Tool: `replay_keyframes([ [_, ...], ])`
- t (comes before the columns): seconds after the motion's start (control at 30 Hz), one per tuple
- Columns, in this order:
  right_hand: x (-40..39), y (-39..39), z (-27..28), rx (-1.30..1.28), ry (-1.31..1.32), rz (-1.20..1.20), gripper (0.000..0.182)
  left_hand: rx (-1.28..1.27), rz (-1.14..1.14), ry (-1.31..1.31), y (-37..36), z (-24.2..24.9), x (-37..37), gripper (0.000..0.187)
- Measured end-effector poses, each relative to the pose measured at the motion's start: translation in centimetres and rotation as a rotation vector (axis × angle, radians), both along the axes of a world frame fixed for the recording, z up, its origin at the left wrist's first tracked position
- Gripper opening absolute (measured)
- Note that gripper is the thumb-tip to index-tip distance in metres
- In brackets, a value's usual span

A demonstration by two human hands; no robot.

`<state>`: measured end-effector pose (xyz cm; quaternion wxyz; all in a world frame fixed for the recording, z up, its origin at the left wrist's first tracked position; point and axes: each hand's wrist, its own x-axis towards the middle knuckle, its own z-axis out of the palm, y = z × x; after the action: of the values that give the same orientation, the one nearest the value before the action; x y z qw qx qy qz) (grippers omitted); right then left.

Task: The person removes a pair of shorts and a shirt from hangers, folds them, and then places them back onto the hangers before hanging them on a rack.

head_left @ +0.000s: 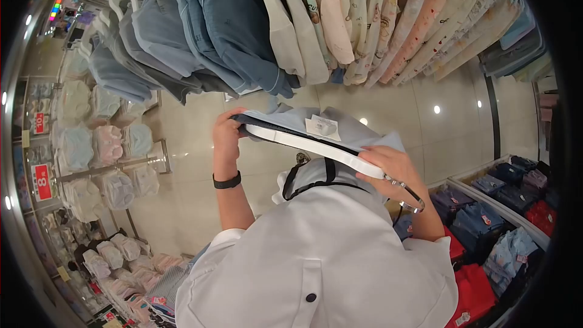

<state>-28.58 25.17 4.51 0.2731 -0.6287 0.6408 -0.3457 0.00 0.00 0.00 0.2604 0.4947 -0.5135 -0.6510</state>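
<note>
A light blue-grey garment (291,120) with a dark inner edge and a white paper tag (322,127) is stretched between my hands at waist height. A white hanger (303,144) lies along its near edge. My left hand (228,126), with a black wristband below it, is closed on the garment's left end. My right hand (393,169) grips the right end of garment and hanger, its fingers over the top. A thin metal piece (410,195) sticks out beside my right wrist.
Hanging blue, cream and floral clothes (243,30) fill the rack ahead. Packaged small garments (109,144) hang on the left. Folded clothes (480,222) lie in bins at the right. Tiled floor (188,176) shows beneath.
</note>
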Motion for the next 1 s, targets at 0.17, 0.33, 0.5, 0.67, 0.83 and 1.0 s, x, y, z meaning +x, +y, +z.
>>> replay_keyframes([
  [0.17, -0.3, 1.3, -0.2, -0.049, -0.035, -0.021, 0.030, 0.168, 0.121, 0.127, 1.6, -1.3, -0.5, 0.035],
  [0.33, -1.7, 1.7, -0.6, 0.071, -0.146, 0.011, 0.032, 0.397, 0.003, 0.565, 2.8, 0.0, -0.6, 0.030],
  [0.5, -0.6, 0.3, -1.8, 0.002, -0.415, -0.101, 0.030, 0.487, -0.144, 0.752, 4.8, 1.3, -3.7, 0.030],
  [0.67, 0.4, -1.2, -5.0, -0.318, -0.977, -0.364, 0.047, 0.233, -0.096, 0.471, 5.8, 3.8, -2.6, 0.027],
  [0.83, 0.7, -1.9, -5.4, -0.534, -0.979, -0.362, 0.055, 0.222, -0.199, 0.364, 5.2, 3.6, -0.9, 0.014],
  [1.0, -1.2, -2.6, -3.0, -0.603, -1.162, -0.388, 0.051, 0.067, 0.007, 0.313, 5.7, 3.8, -3.0, 0.018],
])
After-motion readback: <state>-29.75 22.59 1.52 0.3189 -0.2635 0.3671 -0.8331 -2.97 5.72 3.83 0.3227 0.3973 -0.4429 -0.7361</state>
